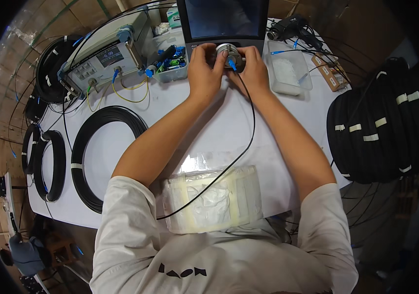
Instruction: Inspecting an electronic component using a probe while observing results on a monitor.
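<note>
A round, shiny metal fitting (230, 54) is gripped between the left hand (204, 68) and right hand (253, 71) at the far edge of the white surface (170, 117). A thin black cable (239, 152) with a blue plastic connector (232, 64) is plugged into it

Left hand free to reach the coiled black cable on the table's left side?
Probably not right away: the left hand and right hand both grip the round metal fixture. Otherwise, bare table lies before the coiled black cable.

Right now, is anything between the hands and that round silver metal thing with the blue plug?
Nothing visible. Both the left hand and right hand already touch the round silver metal fitting, where the blue plug sits.
</note>
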Tool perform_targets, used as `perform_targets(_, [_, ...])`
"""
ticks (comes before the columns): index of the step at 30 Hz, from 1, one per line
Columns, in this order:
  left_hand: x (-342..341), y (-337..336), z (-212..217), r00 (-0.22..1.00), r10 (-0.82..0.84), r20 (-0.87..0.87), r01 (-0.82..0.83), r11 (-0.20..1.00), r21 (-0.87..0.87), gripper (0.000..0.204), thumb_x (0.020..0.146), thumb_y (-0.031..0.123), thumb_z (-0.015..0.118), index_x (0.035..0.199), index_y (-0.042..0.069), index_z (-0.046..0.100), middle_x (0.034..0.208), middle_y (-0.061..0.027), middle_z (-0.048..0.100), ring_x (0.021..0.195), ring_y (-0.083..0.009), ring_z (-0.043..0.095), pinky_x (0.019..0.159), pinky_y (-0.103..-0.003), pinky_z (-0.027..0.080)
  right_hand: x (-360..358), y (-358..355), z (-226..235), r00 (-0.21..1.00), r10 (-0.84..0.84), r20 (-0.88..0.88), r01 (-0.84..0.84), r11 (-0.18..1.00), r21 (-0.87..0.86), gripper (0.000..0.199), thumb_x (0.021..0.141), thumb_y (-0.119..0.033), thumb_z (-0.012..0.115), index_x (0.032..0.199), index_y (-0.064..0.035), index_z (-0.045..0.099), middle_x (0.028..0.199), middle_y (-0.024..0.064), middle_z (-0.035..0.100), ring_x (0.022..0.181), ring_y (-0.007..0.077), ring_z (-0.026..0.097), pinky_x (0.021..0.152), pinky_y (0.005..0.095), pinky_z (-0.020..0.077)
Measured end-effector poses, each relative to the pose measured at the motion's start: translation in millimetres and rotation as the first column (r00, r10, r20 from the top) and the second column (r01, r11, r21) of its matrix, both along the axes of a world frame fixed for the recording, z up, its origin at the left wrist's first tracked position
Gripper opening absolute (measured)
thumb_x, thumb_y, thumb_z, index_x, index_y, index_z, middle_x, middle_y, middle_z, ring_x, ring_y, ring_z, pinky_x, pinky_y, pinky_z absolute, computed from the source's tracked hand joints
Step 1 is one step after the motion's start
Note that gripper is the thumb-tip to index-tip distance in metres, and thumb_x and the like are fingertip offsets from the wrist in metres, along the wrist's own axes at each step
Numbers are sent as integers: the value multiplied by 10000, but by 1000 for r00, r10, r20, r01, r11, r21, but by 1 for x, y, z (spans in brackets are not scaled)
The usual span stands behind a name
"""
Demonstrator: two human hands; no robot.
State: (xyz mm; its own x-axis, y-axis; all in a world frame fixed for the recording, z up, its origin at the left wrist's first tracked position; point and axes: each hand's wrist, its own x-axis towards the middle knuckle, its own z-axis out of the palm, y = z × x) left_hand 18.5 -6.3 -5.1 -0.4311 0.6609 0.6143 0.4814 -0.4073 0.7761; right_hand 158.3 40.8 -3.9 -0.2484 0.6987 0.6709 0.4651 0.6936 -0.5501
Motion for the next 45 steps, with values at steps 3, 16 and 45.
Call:
perform_targets(3, [0,-2,-4,997,6,83,3,994,-113,316,1006,241,758,1144,-26,659,1014,-100,719,854,-141,660,757,-290,541,13,8,20,978,135,159,-144,989,43,540,767,-162,877,1245,-124,627,1158,112,640,1041,362,683,864,450,568])
perform_targets(16, [0,-1,-1,996,-51,67,52,999,-3,334,1012,277,733,1136,-20,643,1053,-133,685,953,-222,697,809,-343,553,-8,-3,-4,998,-24,-55,25,1000,8,507,747,-142,873,1191,-98,632,1154,137,643,1044,393,672,853,469,564])
perform_targets(45, [-13,3,6,929,84,-359,-2,975,221,211,1043,208,682,1130,20,719,1070,-121,689,918,-224,672,797,-337,541,-29,-19,-5,946,-165,-280,158,986,-49,533,729,-75,846,1222,-112,646,1218,128,606,1112,397,648,914,459,559])
